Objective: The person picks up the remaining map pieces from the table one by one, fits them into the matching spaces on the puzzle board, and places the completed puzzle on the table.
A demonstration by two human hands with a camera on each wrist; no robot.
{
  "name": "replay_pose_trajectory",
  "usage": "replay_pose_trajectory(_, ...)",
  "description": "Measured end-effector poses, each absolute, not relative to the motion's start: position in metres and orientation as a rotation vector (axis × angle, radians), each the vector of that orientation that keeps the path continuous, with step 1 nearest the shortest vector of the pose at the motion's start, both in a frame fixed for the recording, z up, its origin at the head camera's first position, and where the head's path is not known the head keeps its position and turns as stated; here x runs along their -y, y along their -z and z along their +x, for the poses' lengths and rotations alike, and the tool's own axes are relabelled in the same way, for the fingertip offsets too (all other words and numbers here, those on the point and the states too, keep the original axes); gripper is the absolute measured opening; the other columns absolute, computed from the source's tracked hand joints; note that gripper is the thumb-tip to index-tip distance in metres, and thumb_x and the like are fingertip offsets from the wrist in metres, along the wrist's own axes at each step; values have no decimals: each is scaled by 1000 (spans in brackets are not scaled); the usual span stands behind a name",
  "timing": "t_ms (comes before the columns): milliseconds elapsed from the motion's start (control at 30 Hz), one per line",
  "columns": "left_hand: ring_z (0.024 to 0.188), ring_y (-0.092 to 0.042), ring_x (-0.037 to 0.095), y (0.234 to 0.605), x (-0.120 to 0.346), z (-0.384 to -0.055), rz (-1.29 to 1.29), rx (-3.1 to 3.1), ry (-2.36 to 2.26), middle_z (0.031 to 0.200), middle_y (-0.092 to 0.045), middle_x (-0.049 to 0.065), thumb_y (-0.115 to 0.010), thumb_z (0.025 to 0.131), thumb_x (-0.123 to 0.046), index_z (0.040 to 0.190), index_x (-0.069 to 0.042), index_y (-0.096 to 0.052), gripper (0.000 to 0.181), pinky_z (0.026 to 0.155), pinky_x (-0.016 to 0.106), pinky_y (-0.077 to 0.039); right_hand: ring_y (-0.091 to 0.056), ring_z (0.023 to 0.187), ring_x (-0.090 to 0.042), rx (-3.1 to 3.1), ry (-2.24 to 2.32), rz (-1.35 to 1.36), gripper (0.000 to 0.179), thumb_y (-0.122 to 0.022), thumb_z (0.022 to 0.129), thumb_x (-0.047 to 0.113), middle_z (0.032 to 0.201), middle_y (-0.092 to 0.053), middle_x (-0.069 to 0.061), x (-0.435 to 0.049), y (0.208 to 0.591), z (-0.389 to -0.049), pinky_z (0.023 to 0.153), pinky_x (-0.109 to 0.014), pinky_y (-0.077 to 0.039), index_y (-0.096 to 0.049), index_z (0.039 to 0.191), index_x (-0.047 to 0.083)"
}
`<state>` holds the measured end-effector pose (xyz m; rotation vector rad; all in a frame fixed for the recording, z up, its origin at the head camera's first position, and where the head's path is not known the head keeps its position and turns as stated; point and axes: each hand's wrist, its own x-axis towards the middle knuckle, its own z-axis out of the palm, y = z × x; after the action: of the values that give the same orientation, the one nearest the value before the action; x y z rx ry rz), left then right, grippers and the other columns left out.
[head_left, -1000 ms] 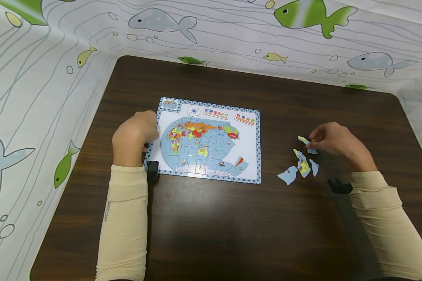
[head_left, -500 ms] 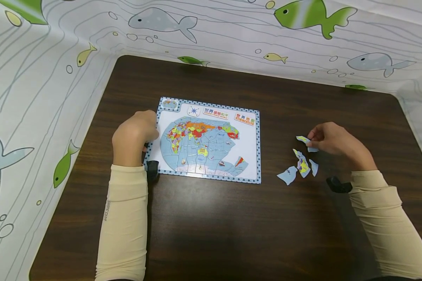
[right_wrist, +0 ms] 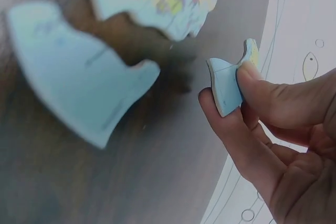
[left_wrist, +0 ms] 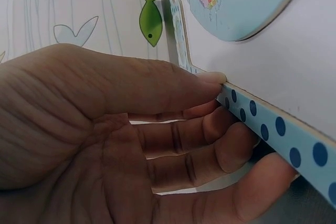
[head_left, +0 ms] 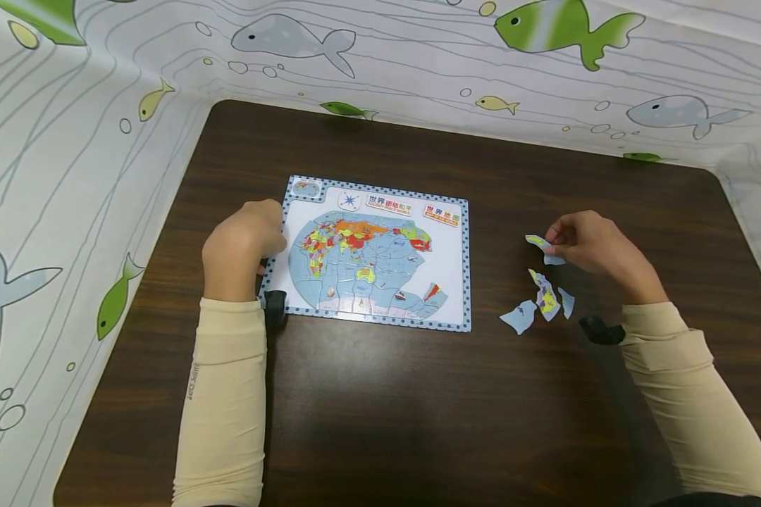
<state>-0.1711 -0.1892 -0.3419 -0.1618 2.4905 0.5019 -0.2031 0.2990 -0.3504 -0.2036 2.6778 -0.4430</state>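
A world map puzzle board (head_left: 444,282) with a blue dotted border lies on the dark table. My left hand (head_left: 244,239) holds its left edge; in the left wrist view the thumb (left_wrist: 202,85) lies on the border and the fingers curl beneath it. To the right of the board, my right hand (head_left: 599,250) pinches a blue and yellow-green puzzle piece (right_wrist: 227,82) between thumb and fingers. Below that hand are a pale blue puzzle piece (head_left: 518,317), a yellow and purple one (head_left: 547,299) and a small blue one (head_left: 567,303).
The dark wooden table (head_left: 380,408) is bordered at the back and left by a white sheet (head_left: 418,70) printed with fish. A black wrist strap part (head_left: 275,308) sits by the left cuff, another black part (head_left: 602,329) by the right one.
My right hand has shifted slightly left and away from me with the pinched puzzle piece, widening the gap to the other pieces. My left hand and the board have stayed put.
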Motion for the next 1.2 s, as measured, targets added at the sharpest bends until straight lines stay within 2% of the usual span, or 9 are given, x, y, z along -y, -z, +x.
replay_pose_trajectory(167, 60, -65, 28, 342, 190, -171, -159, -2491, -506, 119, -59, 34, -57, 101, -5, 138, 11, -51, 40, 54, 32, -55, -61, 79, -22, -2678, 448, -215, 22, -75, 100, 16, 94, -72, -15, -292, 349, -206, 65, -33, -48, -67, 109, -3)
replay_pose_trajectory(400, 64, -66, 30, 342, 191, -171, -159, -2490, -511, 119, -59, 34, -58, 101, -5, 139, 12, -50, 42, 55, 33, -56, -62, 78, -24, -2664, 474, -221, 24, -74, 101, 14, 93, -70, -18, -282, 347, -207, 64, -35, -48, -65, 111, -6)
replay_pose_trajectory(667, 66, -65, 30, 342, 191, -172, -158, -2489, -506, 118, -60, 33, -58, 101, -5, 137, 12, -51, 41, 56, 33, -56, -63, 82, -24, -2712, 523, -247, 22, -74, 101, 14, 99, -72, -20, -269, 346, -210, 67, -33, -48, -67, 110, -5)
replay_pose_trajectory(1200, 65, -66, 29, 342, 191, -173, -164, -2480, -509, 121, -58, 33, -57, 102, -5, 140, 10, -49, 42, 56, 33, -56, -67, 87, -28, -2798, 660, -293, 13, -78, 97, 12, 98, -74, -17, -226, 347, -212, 68, -27, -50, -74, 101, 0)
